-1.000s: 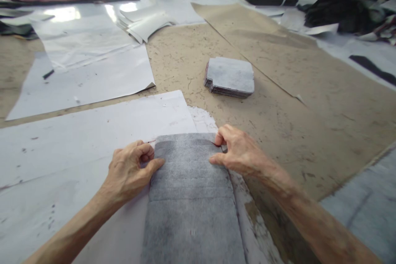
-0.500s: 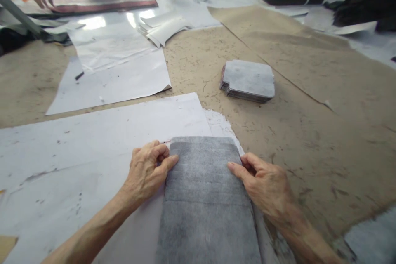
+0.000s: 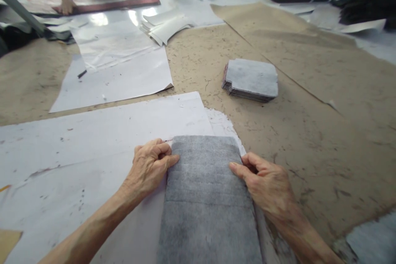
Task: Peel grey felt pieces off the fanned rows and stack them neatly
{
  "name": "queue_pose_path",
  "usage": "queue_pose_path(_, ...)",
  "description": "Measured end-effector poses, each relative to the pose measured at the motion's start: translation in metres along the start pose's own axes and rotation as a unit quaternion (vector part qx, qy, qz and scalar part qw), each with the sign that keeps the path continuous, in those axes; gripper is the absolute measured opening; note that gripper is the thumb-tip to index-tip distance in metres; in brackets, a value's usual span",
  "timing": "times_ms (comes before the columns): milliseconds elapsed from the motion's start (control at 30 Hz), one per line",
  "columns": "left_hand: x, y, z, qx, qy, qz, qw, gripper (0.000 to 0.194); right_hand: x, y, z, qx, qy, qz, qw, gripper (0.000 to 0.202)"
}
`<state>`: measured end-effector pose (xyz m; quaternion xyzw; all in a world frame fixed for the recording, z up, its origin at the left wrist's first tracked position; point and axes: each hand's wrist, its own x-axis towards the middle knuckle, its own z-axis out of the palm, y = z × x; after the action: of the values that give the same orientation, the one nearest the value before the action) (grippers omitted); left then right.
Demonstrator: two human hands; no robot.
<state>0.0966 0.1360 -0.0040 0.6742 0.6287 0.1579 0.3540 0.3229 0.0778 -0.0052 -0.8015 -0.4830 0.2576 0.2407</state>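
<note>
Grey fabric (image 3: 210, 198) is filling bottom centre, half-curled left hand (image 3: 151, 165) and right hand (image 3: 269, 185) pinching its edges, the latter sitting lower than before.

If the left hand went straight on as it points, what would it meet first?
The grey fabric, at once: the left hand has its thumb on that edge. The right hand lies beyond; exact depth is unclear.

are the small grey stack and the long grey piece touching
Apart. The head view shows brown surface and ragged white paper in the gap between the small grey stack and the far end of the long grey piece.
</note>
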Motion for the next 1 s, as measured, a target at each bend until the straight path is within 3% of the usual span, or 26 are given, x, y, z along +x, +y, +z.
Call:
queue_pose_path(133, -0.001, 0.001, 0.001, 0.022, 0.01, 0.014, 1.0, 0.03, -0.001, -0.001, 0.0, -0.03, -0.004, -0.006, 1.0, 0.027)
queue_pose_path(300, -0.01, 0.002, 0.007, 0.072, 0.061, 0.031, 0.995, 0.025, -0.004, -0.001, 0.002, -0.117, 0.055, -0.051, 0.99, 0.022)
queue_pose_path(400, -0.025, 0.0, 0.013, 0.115, 0.141, 0.053, 0.982, 0.024, -0.015, -0.002, -0.001, -0.168, 0.156, -0.158, 0.96, 0.025)
queue_pose_path(500, -0.044, -0.002, 0.024, 0.2, 0.215, 0.155, 0.943, 0.054, -0.034, -0.003, -0.003, -0.212, 0.223, -0.287, 0.907, 0.048)
queue_pose_path(600, -0.059, -0.007, 0.039, 0.288, 0.157, 0.252, 0.91, 0.07, -0.051, 0.003, 0.007, -0.246, 0.153, -0.368, 0.884, 0.063)
queue_pose_path(733, -0.061, -0.014, 0.049, 0.345, 0.081, 0.243, 0.903, 0.075, -0.057, 0.017, 0.024, -0.284, 0.061, -0.377, 0.88, 0.063)
queue_pose_path(867, -0.071, -0.013, 0.042, 0.356, 0.093, 0.245, 0.897, 0.074, -0.064, 0.019, 0.016, -0.287, 0.065, -0.371, 0.881, 0.067)
queue_pose_path(1000, -0.104, -0.016, 0.044, 0.343, 0.113, 0.28, 0.889, 0.082, -0.088, 0.025, 0.007, -0.266, 0.095, -0.39, 0.876, 0.074)
